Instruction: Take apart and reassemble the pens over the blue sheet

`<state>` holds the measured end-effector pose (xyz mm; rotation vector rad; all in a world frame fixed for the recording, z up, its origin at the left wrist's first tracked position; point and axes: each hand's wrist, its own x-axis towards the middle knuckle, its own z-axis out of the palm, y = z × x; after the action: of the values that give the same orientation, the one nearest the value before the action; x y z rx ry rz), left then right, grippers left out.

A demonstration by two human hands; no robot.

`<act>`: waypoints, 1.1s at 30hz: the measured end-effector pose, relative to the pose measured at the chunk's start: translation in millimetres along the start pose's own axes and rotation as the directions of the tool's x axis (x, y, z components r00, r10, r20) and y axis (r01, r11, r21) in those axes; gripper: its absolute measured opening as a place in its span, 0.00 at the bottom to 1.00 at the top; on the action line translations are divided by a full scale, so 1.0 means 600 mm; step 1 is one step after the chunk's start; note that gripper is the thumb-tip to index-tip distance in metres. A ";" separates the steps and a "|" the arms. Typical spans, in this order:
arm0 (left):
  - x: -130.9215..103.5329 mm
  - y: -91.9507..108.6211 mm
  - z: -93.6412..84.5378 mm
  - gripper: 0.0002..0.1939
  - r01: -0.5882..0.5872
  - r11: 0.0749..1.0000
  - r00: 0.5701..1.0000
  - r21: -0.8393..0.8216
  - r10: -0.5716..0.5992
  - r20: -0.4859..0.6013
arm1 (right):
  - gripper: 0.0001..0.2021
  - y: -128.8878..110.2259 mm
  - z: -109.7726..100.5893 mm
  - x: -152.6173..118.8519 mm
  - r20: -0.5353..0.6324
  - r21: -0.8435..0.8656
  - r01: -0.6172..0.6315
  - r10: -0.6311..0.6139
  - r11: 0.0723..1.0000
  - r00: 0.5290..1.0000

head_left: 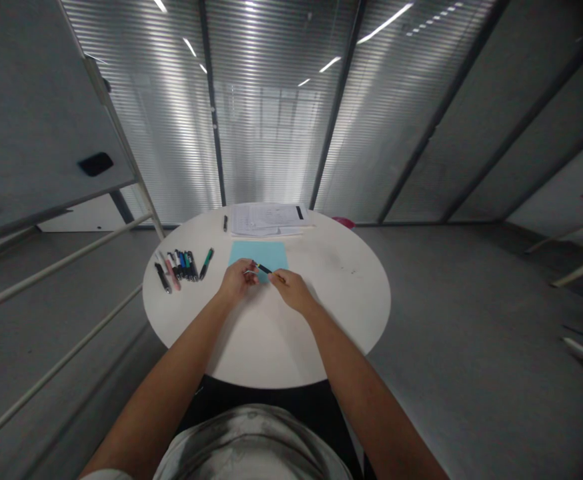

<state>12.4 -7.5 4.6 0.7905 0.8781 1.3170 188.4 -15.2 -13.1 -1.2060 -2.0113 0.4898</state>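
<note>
A dark pen point(263, 268) is held slantwise between my hands, above a light blue sheet point(241, 250) on the round white table. My right hand point(290, 288) grips its lower right end between thumb and fingers. At the other end, the fingers of my left hand point(239, 278) are curled and pinch near the pen's tip. A thin pale sliver shows by the left fingers, too small to name. Part of the blue sheet is hidden under both hands.
On the table point(266, 347), several pens point(184, 265) lie in a row at left, with a green and black pen point(206, 263) beside them. Printed papers point(266, 219) and a dark pen point(225, 223) lie at the back. A whiteboard frame point(136, 173) stands left.
</note>
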 end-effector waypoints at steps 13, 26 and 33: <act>0.002 -0.015 -0.009 0.13 -0.241 0.832 0.964 0.500 0.265 0.023 | 0.14 -0.001 -0.001 0.002 -0.026 -0.152 0.003 -0.007 0.988 1.000; 0.002 -0.007 -0.009 0.15 -0.163 0.942 0.984 0.292 0.176 -0.019 | 0.11 0.003 -0.002 0.004 -0.068 -0.138 0.003 -0.012 0.990 0.998; -0.002 -0.002 -0.009 0.17 -0.145 0.974 0.989 0.176 0.137 0.060 | 0.12 0.001 -0.003 0.004 -0.068 -0.103 -0.001 -0.006 0.995 0.998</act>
<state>8.0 -9.1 0.7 1.0377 0.9262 1.3497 189.4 -12.6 -11.3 -1.2653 -2.0007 0.3427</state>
